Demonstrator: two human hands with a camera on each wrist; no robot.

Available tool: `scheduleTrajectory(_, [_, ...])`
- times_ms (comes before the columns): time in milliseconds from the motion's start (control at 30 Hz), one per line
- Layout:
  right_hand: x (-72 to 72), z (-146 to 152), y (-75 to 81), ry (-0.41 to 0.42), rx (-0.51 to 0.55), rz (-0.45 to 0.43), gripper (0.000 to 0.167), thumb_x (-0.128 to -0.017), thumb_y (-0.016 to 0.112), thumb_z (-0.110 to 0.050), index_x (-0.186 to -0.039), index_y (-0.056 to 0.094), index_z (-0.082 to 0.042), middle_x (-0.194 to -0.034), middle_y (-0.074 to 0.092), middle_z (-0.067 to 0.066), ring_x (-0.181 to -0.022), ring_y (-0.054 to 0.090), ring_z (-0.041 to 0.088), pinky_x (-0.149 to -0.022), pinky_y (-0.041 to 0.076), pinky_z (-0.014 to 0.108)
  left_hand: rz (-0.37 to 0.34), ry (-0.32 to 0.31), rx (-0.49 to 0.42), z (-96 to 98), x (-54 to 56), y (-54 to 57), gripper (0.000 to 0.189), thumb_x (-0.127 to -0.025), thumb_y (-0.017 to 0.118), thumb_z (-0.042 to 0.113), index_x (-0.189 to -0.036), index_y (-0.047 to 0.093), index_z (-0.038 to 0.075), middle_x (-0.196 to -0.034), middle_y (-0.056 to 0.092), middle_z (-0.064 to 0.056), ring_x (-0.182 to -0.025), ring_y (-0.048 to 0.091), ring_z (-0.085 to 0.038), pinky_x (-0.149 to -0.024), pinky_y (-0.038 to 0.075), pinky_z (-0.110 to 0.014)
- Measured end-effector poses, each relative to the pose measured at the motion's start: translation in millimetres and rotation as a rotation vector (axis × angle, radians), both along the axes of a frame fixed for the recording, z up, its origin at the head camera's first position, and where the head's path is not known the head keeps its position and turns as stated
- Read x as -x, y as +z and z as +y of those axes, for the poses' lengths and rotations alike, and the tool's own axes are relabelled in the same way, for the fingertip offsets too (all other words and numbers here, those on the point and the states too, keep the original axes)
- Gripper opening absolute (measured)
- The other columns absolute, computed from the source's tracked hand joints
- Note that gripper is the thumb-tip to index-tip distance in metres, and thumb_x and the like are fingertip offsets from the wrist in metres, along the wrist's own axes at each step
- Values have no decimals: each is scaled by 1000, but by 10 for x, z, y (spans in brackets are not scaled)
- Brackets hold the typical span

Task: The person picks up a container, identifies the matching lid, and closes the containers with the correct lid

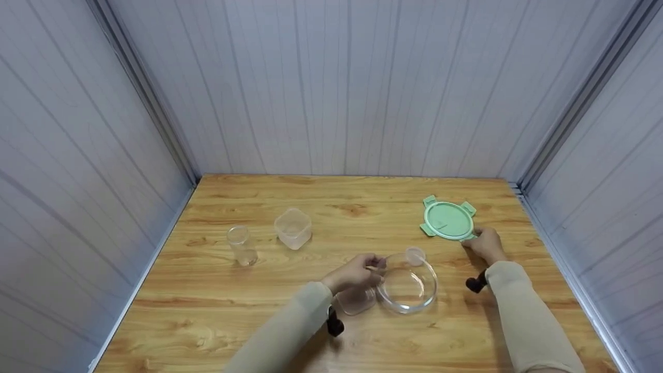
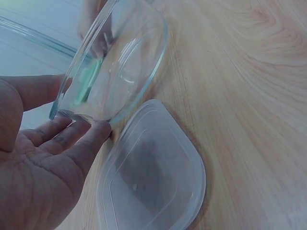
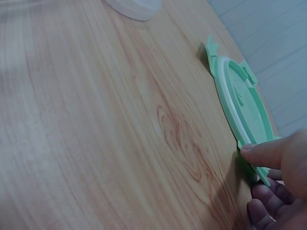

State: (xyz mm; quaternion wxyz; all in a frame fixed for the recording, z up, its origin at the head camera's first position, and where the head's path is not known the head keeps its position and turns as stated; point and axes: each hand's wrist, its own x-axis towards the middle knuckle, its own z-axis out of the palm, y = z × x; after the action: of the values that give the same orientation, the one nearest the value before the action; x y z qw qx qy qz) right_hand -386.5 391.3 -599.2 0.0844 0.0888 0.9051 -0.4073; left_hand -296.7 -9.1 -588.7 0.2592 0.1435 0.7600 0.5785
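Note:
My left hand [image 1: 357, 273] holds the round clear glass bowl [image 1: 403, 309] at its left side. In the left wrist view the thumb lies on one side of the bowl's rim and the fingers [image 2: 88, 146] on the other. On the right, my right hand [image 1: 487, 244] pinches one tab of a round green snap lid [image 1: 449, 219], which has a pale sealing ring facing up. The right wrist view shows the thumb [image 3: 263, 152] on top of the tab and the other fingers below. A translucent rounded-square lid [image 2: 153, 172] lies under my left hand, beside the bowl.
A small translucent round lid [image 1: 415, 256] is at the bowl's far rim. Toward the left stand a clear drinking glass [image 1: 243, 247] and a translucent square plastic container [image 1: 293, 229]. Pale panel walls [image 1: 331, 93] border the wooden table [image 1: 217, 331] at the back and both sides.

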Motion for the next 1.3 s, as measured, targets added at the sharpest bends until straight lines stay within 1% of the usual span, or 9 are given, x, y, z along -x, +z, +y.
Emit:
scheduleTrajectory(167, [-24, -8, 1, -6, 43, -17, 60, -98, 71, -5, -150, 51, 17, -154, 51, 41, -146, 46, 56, -118, 47, 63, 3, 5, -1, 1, 4, -9, 53, -93, 72, 0, -145, 60, -4, -140, 67, -18, -131, 64, -30, -112, 56, -44])
scheduleTrajectory(300, [-49, -6, 5, -19, 85, -37, 57, -98, 72, -4, -149, 55, 14, -153, 54, 37, -141, 53, 50, -103, 57, 47, -2, 8, 0, -1, -2, 2, 52, -94, 73, 0, -145, 60, -4, -140, 66, -18, -131, 64, -30, -111, 57, -42])
scheduleTrajectory(433, [-77, 0, 39, -17, 145, -79, 60, -98, 70, -3, -153, 51, 12, -155, 53, 35, -128, 59, 37, -85, 56, 30, -3, 8, -2, -6, -10, 13, 53, -94, 73, 0, -145, 60, -4, -140, 67, -18, -131, 65, -30, -111, 57, -42])
scheduleTrajectory(567, [-111, -11, 75, -12, 203, -111, 67, -99, 67, -1, -159, 42, 12, -155, 53, 35, -107, 62, 23, -78, 54, 27, 13, -11, -13, -7, -4, 6, 55, -93, 72, -1, -146, 57, -8, -141, 66, -20, -126, 67, -25, -108, 58, -36])
scheduleTrajectory(733, [-129, -14, 89, -15, 231, -122, 69, -98, 65, 0, -160, 40, 13, -114, 74, 17, -80, 60, 18, -70, 53, 32, 20, -7, -13, 4, 1, -12, 56, -92, 73, 0, -145, 58, -8, -142, 65, -21, -127, 66, -27, -109, 57, -37])
scheduleTrajectory(900, [-110, 16, 92, -35, 207, -158, 61, -97, 62, -4, -154, 48, 14, -91, 69, 3, -79, 62, 18, -73, 54, 31, 14, -5, -35, 8, -11, -18, 54, -92, 72, -2, -144, 58, -8, -142, 65, -25, -131, 65, -32, -108, 57, -37])
scheduleTrajectory(1100, [-119, 29, 98, -38, 210, -181, 64, -99, 59, -6, -158, 42, 14, -116, 67, 10, -89, 61, 17, -78, 55, 29, 15, -15, -33, 6, -19, -13, 55, -91, 71, -2, -144, 58, -8, -141, 66, -24, -129, 65, -30, -107, 58, -37])
scheduleTrajectory(1200, [-124, 28, 106, -34, 256, -189, 69, -102, 60, -7, -163, 34, 13, -135, 63, 16, -95, 62, 15, -81, 57, 28, 18, -6, -18, 12, -11, -11, 54, -91, 72, -2, -143, 60, -7, -139, 67, -21, -128, 66, -29, -108, 58, -39])
scheduleTrajectory(1300, [-129, 25, 123, -22, 330, -188, 71, -104, 60, -7, -165, 30, 11, -141, 63, 15, -99, 65, 13, -85, 58, 29, 17, 2, -7, 16, -3, -11, 53, -92, 73, -2, -143, 60, -6, -138, 68, -18, -127, 66, -28, -110, 57, -41])
